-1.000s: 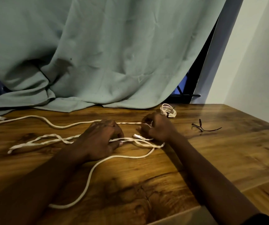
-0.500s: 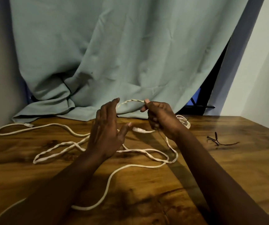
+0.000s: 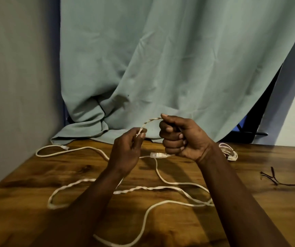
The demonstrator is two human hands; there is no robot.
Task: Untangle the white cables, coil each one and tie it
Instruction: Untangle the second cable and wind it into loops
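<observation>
White twisty cable (image 3: 150, 121) above the brown wood table (image 3: 250, 202): I see left hand (image 3: 127, 152) pinch it, right hand (image 3: 182, 138) grip it.

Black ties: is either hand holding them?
No, the black ties lie alone on the table, while the left hand and right hand both hold the twisted white cable.

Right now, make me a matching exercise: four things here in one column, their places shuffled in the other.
1 twisted cable stretch
2 coiled cable
3 dark ties
4 green curtain

A loose on the table, far right
B held between left hand and right hand
C draped onto the table's back edge
D on the table behind the right wrist

Pairs: 1-B, 2-D, 3-A, 4-C
</observation>
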